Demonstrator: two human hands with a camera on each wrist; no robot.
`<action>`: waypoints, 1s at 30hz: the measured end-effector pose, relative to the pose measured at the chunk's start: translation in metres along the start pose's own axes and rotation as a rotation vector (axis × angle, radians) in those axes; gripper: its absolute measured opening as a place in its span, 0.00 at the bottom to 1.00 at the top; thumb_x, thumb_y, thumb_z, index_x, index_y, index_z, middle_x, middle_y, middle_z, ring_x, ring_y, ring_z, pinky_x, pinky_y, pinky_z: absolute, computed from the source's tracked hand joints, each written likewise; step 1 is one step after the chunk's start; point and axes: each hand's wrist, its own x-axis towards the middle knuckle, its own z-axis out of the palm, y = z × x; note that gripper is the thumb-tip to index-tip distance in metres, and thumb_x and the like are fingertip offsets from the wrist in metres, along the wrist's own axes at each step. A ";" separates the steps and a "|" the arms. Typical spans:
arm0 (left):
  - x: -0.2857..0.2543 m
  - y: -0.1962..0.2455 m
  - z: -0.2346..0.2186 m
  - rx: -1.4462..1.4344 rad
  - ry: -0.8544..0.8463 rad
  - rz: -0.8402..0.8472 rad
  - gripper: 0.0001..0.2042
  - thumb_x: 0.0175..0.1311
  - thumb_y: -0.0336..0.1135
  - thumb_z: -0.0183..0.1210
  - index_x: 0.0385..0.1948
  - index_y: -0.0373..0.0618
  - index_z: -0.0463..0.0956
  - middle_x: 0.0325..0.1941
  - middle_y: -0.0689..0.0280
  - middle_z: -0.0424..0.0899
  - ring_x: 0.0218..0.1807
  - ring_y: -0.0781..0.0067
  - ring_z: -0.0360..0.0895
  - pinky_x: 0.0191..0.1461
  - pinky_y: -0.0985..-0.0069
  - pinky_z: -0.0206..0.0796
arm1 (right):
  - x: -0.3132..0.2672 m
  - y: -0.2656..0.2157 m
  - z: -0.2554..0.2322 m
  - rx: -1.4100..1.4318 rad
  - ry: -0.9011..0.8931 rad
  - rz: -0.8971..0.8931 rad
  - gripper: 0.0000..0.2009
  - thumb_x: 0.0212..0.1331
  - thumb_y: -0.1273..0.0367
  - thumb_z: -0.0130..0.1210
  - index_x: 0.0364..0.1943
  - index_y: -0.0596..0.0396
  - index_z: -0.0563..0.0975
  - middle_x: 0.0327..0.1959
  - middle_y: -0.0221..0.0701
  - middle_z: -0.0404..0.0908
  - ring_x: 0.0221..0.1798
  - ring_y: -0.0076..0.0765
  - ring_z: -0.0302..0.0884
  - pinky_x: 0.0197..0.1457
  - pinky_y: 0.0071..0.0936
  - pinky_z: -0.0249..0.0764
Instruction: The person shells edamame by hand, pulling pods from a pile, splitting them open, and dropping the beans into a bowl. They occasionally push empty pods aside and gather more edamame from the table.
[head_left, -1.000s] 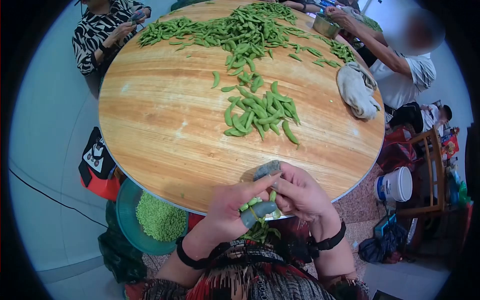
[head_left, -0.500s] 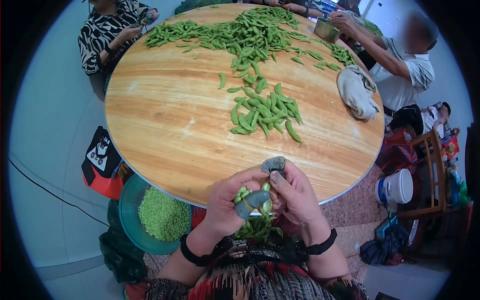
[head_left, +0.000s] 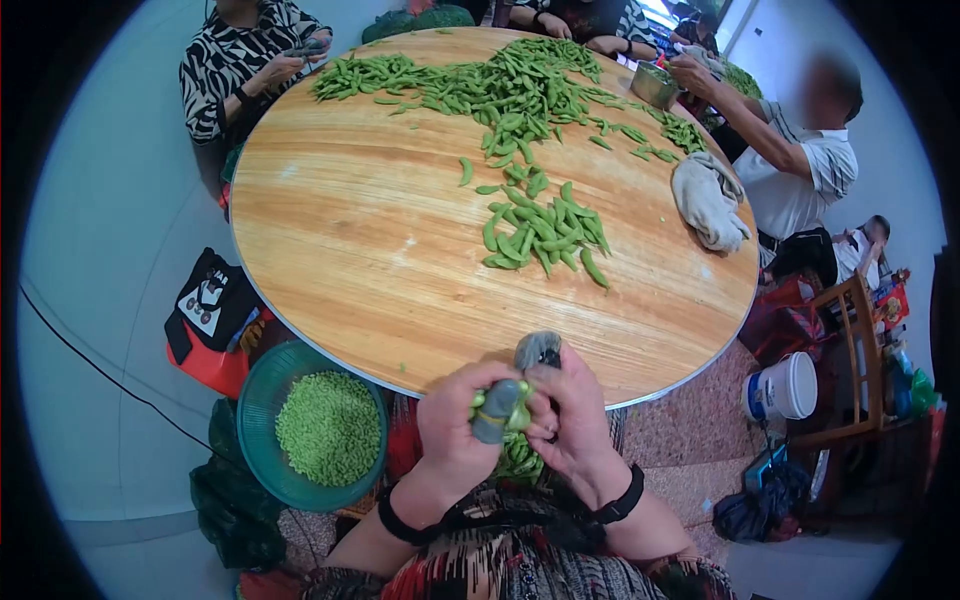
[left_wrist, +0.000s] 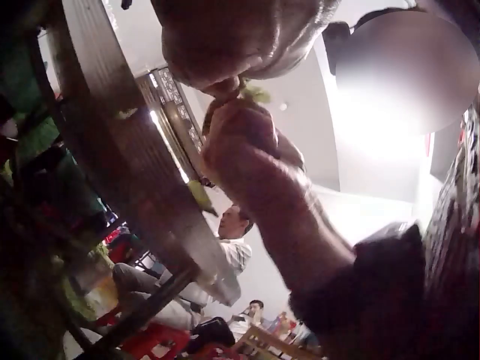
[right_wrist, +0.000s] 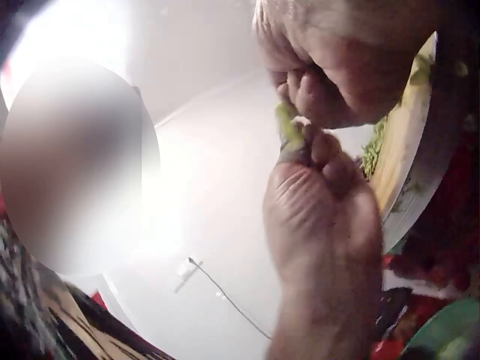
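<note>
In the head view both hands meet at the table's near edge. The left hand (head_left: 458, 420), a grey cover on its thumb, curls round a green pod (head_left: 517, 417) and some beans. The right hand (head_left: 572, 408) pinches the same pod from the other side; a grey cover (head_left: 538, 349) sits on one of its fingers. Both wrist views show the fingertips touching round a bit of green (left_wrist: 256, 94), (right_wrist: 289, 126). Behind the hands, on the wooden table (head_left: 350, 270), lies a small group of pods (head_left: 545, 232). More pods show on the lap below the hands.
A large pod heap (head_left: 510, 80) covers the table's far side. A grey cloth (head_left: 709, 203) lies at its right. Left of the lap stands a green basin (head_left: 257, 440) of shelled beans (head_left: 328, 428); at right, a white bucket (head_left: 786, 386). Other people sit round the table.
The hands have drawn closer together over the pod, and the left thumb's grey cover now points more upright. The head view has shifted, so the table sits slightly lower.
</note>
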 end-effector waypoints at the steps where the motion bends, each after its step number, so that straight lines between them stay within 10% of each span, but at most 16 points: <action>1: -0.009 0.000 -0.005 -0.264 0.112 -0.237 0.12 0.52 0.22 0.56 0.39 0.40 0.72 0.24 0.64 0.75 0.22 0.74 0.72 0.24 0.82 0.63 | -0.001 -0.001 0.002 -0.091 -0.076 -0.003 0.06 0.56 0.76 0.49 0.37 0.55 0.70 0.19 0.22 0.68 0.13 0.13 0.56 0.14 0.11 0.51; 4: -0.012 -0.005 -0.038 -0.836 0.353 -0.573 0.08 0.64 0.34 0.45 0.39 0.42 0.69 0.26 0.64 0.72 0.18 0.82 0.62 0.19 0.89 0.56 | -0.003 -0.008 -0.005 -0.719 -0.378 -0.051 0.07 0.55 0.77 0.49 0.38 0.56 0.70 0.20 0.22 0.68 0.13 0.14 0.57 0.15 0.14 0.53; 10: -0.031 -0.004 -0.083 -0.895 0.493 -0.724 0.07 0.62 0.32 0.46 0.38 0.41 0.70 0.25 0.66 0.72 0.18 0.85 0.63 0.16 0.90 0.53 | 0.006 -0.008 -0.004 -0.322 -0.173 0.142 0.07 0.56 0.77 0.50 0.38 0.57 0.70 0.20 0.22 0.67 0.14 0.14 0.56 0.15 0.14 0.51; 12: -0.031 0.003 -0.085 -0.833 0.310 -0.921 0.07 0.63 0.30 0.46 0.36 0.41 0.72 0.26 0.67 0.75 0.19 0.86 0.66 0.17 0.93 0.53 | 0.012 -0.008 -0.002 -0.331 -0.199 0.106 0.06 0.56 0.77 0.50 0.37 0.57 0.70 0.19 0.22 0.67 0.14 0.14 0.55 0.15 0.14 0.50; 16: -0.025 0.003 -0.044 -0.475 -0.060 -0.601 0.08 0.55 0.26 0.57 0.36 0.39 0.74 0.28 0.67 0.78 0.25 0.88 0.71 0.23 0.90 0.61 | 0.015 0.001 0.007 -0.599 -0.201 0.035 0.05 0.56 0.76 0.50 0.37 0.57 0.71 0.22 0.23 0.71 0.16 0.13 0.60 0.18 0.12 0.55; 20: -0.010 0.000 -0.048 -0.547 -0.183 -0.688 0.09 0.50 0.24 0.61 0.34 0.39 0.74 0.28 0.68 0.79 0.27 0.88 0.72 0.26 0.89 0.62 | 0.008 -0.002 0.006 -0.910 -0.276 -0.192 0.07 0.58 0.74 0.50 0.41 0.57 0.72 0.24 0.20 0.72 0.21 0.11 0.64 0.23 0.10 0.59; 24: -0.007 -0.003 -0.039 -1.040 -0.257 -0.873 0.06 0.52 0.24 0.59 0.32 0.40 0.75 0.28 0.70 0.78 0.32 0.88 0.72 0.30 0.91 0.62 | 0.005 -0.007 -0.002 -0.589 -0.252 0.067 0.07 0.61 0.70 0.50 0.40 0.56 0.72 0.23 0.20 0.71 0.20 0.10 0.62 0.22 0.09 0.57; 28: 0.000 0.001 -0.014 -0.981 -0.061 -0.889 0.07 0.50 0.21 0.57 0.32 0.40 0.75 0.30 0.71 0.77 0.33 0.87 0.72 0.31 0.88 0.62 | 0.007 -0.001 0.001 -1.213 -0.125 -0.552 0.07 0.56 0.71 0.54 0.36 0.59 0.73 0.19 0.33 0.75 0.19 0.31 0.74 0.23 0.23 0.67; 30: -0.001 -0.005 -0.014 -0.558 -0.140 -0.758 0.08 0.49 0.20 0.56 0.33 0.39 0.75 0.29 0.72 0.77 0.32 0.87 0.70 0.34 0.86 0.62 | 0.004 -0.003 0.002 -1.325 -0.074 -0.539 0.07 0.55 0.71 0.54 0.35 0.59 0.72 0.19 0.41 0.74 0.21 0.42 0.75 0.23 0.29 0.69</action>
